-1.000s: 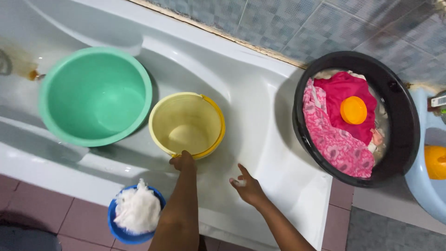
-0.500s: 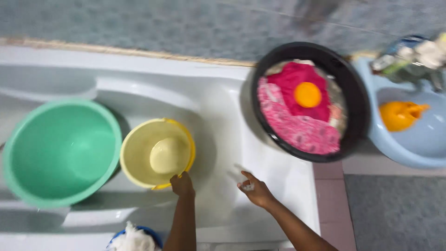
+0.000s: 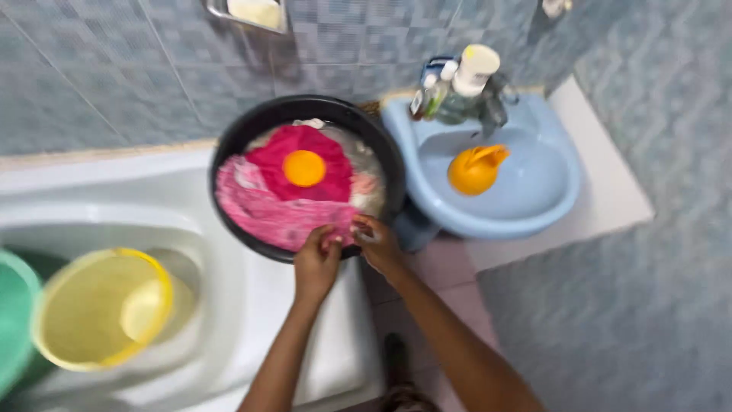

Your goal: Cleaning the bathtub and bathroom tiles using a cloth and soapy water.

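Down at the near rim of the black basin (image 3: 242, 133), both hands met. The left hand (image 3: 316, 258) was curled closed on the edge of the pink patterned cloth (image 3: 278, 217), and the right hand (image 3: 377, 243) lay just beside it at the rim, fingers bent, though I could not tell through the blur whether it gripped cloth or only touched it. The basin rested on the corner of the white bathtub (image 3: 114, 191) and held soaking laundry: the pink cloth in front, a deeper magenta garment (image 3: 297, 152) behind it, some pale pieces at the back, and a round orange lid-like thing (image 3: 303, 168) lying on top. In the tub stood a yellow bucket (image 3: 99, 309), apparently empty, with a green basin (image 3: 11, 320) touching it at the left edge. Beside the black basin, a light blue washbasin (image 3: 549, 179) held an orange jug (image 3: 474, 169), and bottles (image 3: 457, 88) crowded its back edge.
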